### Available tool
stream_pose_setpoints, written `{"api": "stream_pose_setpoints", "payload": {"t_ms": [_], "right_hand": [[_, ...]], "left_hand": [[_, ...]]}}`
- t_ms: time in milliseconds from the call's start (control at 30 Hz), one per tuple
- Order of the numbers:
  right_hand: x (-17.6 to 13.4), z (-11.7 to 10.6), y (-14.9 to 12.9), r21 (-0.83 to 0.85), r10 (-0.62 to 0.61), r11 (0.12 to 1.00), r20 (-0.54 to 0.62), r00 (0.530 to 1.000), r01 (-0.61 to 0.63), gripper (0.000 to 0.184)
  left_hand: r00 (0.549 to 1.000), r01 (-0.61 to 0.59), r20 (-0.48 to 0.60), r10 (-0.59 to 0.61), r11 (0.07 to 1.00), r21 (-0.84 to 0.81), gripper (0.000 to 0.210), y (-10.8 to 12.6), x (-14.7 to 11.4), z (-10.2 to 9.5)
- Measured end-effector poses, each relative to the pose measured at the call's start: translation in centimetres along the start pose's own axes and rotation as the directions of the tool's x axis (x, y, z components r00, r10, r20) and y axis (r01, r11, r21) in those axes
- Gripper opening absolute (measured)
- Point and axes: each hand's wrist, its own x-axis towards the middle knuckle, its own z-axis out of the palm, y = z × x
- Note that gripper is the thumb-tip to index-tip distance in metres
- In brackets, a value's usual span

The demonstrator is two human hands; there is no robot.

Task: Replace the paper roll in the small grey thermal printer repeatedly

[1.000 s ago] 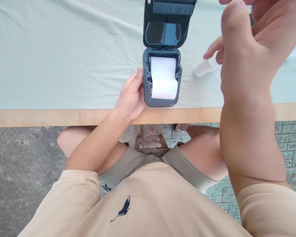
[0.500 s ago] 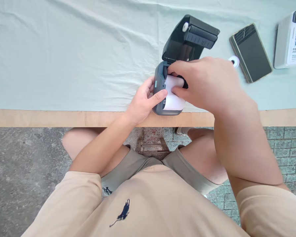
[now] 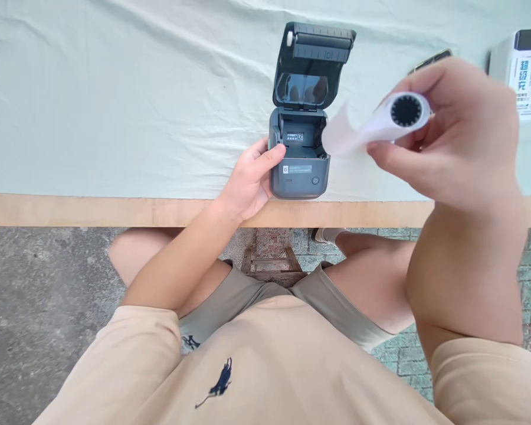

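A dark grey label printer (image 3: 298,180) stands near the table's front edge, its lid (image 3: 307,88) flipped up and its paper bay bare inside. My left hand (image 3: 252,177) grips the printer's left side, thumb over the rim of the bay. To the right, raised above the cloth, my right hand (image 3: 451,130) pinches a white paper roll (image 3: 383,121) between thumb and fingers. The roll's dark, toothed core faces me, and a loose curl of paper trails left toward the printer's right edge.
A phone (image 3: 442,57) lies behind my right hand, mostly hidden by it. At the far right stands a white box-shaped device (image 3: 524,74) with a printed label. Pale green cloth (image 3: 137,106) covers the table up to its wooden front edge (image 3: 92,211).
My right hand has lifted the paper roll out of the printer and moved it right and up. The printer has turned slightly; my left hand still holds it.
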Motion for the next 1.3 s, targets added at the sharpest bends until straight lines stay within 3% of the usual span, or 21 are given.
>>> {"api": "stream_pose_setpoints", "payload": {"t_ms": [67, 233, 333, 400, 433, 500, 567, 600, 667, 733, 800, 900, 1000, 1067, 1133, 1167, 1200, 1267, 1300], "right_hand": [[-1.2, -0.2, 1.9, 0.002, 0.029, 1.0, -0.011, 1.0, -0.029, 0.029], [-3.0, -0.1, 6.1, -0.192, 0.095, 0.979, 0.111, 0.989, -0.073, 0.029], [-3.2, -0.3, 7.2, -0.238, 0.156, 0.965, 0.174, 0.972, -0.112, 0.029], [-3.3, -1.1, 7.4, -0.181, 0.168, 0.974, 0.183, 0.969, -0.135, 0.034], [-3.3, -1.6, 7.4, -0.133, 0.159, 0.981, 0.148, 0.976, -0.14, 0.033], [-3.2, -2.7, 7.8, -0.072, 0.118, 0.99, -0.047, 0.992, -0.121, 0.026], [-2.7, -3.4, 8.8, -0.083, 0.095, 0.989, -0.255, 0.962, -0.12, 0.025], [-2.3, -3.4, 9.5, -0.098, 0.107, 0.985, -0.301, 0.948, -0.142, 0.03], [-1.3, -2.9, 10.9, -0.103, 0.179, 0.972, -0.26, 0.949, -0.212, 0.043], [-0.3, -2.1, 12.0, -0.087, 0.238, 0.962, -0.188, 0.953, -0.257, 0.043], [0.5, -1.3, 12.3, -0.069, 0.238, 0.964, -0.191, 0.952, -0.255, 0.039], [0.9, -0.9, 10.9, 0.033, 0.176, 0.984, -0.264, 0.948, -0.173, 0.041], [0.7, -1.2, 7.5, 0.226, 0.047, 0.974, -0.289, 0.956, 0.02, 0.057], [0.4, -1.5, 4.6, 0.308, -0.051, 0.944, -0.225, 0.973, 0.121, 0.069], [0.1, -1.4, 1.7, 0.342, -0.123, 0.934, 0.043, 0.991, 0.101, 0.064], [0.0, -1.2, 0.5, 0.341, -0.141, 0.939, 0.232, 0.962, 0.055, 0.052], [0.0, -0.8, -0.4, 0.311, -0.165, 0.949, 0.349, 0.923, 0.052, 0.036], [0.2, 0.4, -1.3, 0.139, -0.16, 0.984, 0.443, 0.882, 0.108, 0.01], [0.4, 1.1, -1.4, 0.034, -0.147, 0.989, 0.432, 0.89, 0.147, 0.019]], "left_hand": [[1.0, 0.002, 0.0, -0.002, 1.0, 0.0, 0.034, 0.1, 0.0, 0.0], [1.0, 0.001, -0.006, 0.0, 0.999, 0.04, 0.032, 0.1, 0.0, 0.2], [1.0, -0.014, -0.014, 0.014, 0.999, 0.04, 0.038, 0.1, 0.1, 0.2], [1.0, -0.015, -0.01, 0.016, 0.999, 0.029, 0.042, 0.1, 0.1, 0.1], [1.0, -0.013, -0.008, 0.014, 1.0, 0.024, 0.042, 0.1, 0.1, 0.0], [1.0, -0.008, -0.008, 0.008, 1.0, 0.021, 0.039, 0.1, 0.1, 0.0], [1.0, -0.012, -0.01, 0.012, 1.0, 0.024, 0.037, 0.1, 0.2, -0.1], [1.0, -0.018, -0.01, 0.018, 1.0, 0.025, 0.038, 0.1, 0.2, -0.1], [0.999, -0.031, -0.009, 0.031, 0.999, 0.022, 0.039, 0.0, 0.3, -0.1], [0.999, -0.04, -0.005, 0.04, 0.999, 0.018, 0.038, -0.1, 0.4, 0.0], [0.999, -0.046, -0.002, 0.046, 0.999, 0.022, 0.035, -0.1, 0.4, 0.0], [0.999, -0.049, -0.005, 0.049, 0.998, 0.03, 0.032, -0.1, 0.4, 0.1], [0.999, -0.029, -0.014, 0.03, 0.999, 0.036, 0.035, 0.1, 0.3, 0.1], [1.0, -0.017, -0.018, 0.018, 0.999, 0.042, 0.037, 0.1, 0.3, 0.2], [1.0, -0.016, -0.023, 0.017, 0.999, 0.043, 0.036, 0.1, 0.2, 0.3], [0.999, -0.018, -0.028, 0.019, 0.999, 0.041, 0.036, 0.0, 0.2, 0.3], [0.999, -0.021, -0.036, 0.022, 0.999, 0.04, 0.035, -0.1, 0.2, 0.4], [0.998, -0.027, -0.054, 0.029, 0.999, 0.044, 0.033, -0.2, 0.1, 0.5], [0.998, -0.033, -0.059, 0.035, 0.998, 0.046, 0.032, -0.3, 0.1, 0.6]]}}
